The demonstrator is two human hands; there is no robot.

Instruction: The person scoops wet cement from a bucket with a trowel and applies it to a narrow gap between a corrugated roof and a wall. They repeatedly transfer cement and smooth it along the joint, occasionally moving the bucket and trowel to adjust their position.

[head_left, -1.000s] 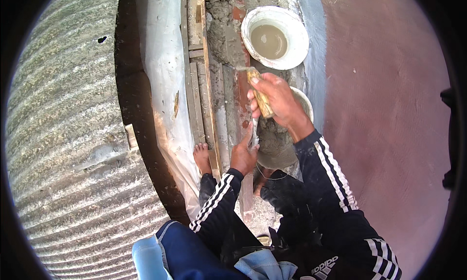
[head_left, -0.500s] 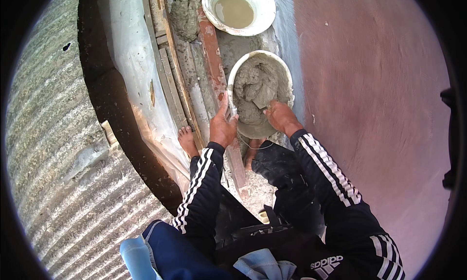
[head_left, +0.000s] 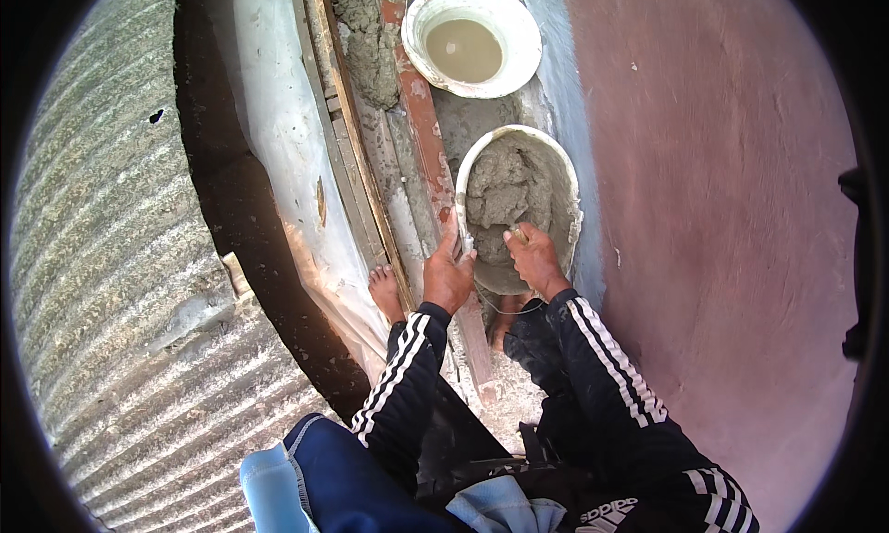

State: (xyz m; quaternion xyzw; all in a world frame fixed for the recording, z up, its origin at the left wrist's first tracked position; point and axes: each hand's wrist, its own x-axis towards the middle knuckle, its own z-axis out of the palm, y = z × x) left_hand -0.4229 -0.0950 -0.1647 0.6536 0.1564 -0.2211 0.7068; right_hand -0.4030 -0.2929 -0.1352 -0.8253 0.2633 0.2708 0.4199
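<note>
A white bucket (head_left: 468, 167) of wet grey mortar (head_left: 507, 188) stands in front of me. My left hand (head_left: 448, 278) is closed on the bucket's near left rim, its fingers along the outside and its thumb at the edge. Over the bucket's near side, my right hand (head_left: 540, 263) is wrapped round the handle of a trowel (head_left: 519, 236). The blade is hidden, apparently down in the mortar. A thin wire bail (head_left: 519, 309) hangs below the bucket's near side.
Beyond the bucket stands a white basin (head_left: 519, 47) of murky water. A reddish board (head_left: 424, 130) and wooden planks (head_left: 361, 172) run along the left, with plastic sheeting (head_left: 278, 116) and corrugated roofing (head_left: 120, 255) farther out. A reddish-brown wall (head_left: 713, 181) rises at the right.
The trowel's blade, visible on the mortar before, is now out of sight, and its handle shows above my right fist. The whole view has shifted slightly; my left hand keeps its hold.
</note>
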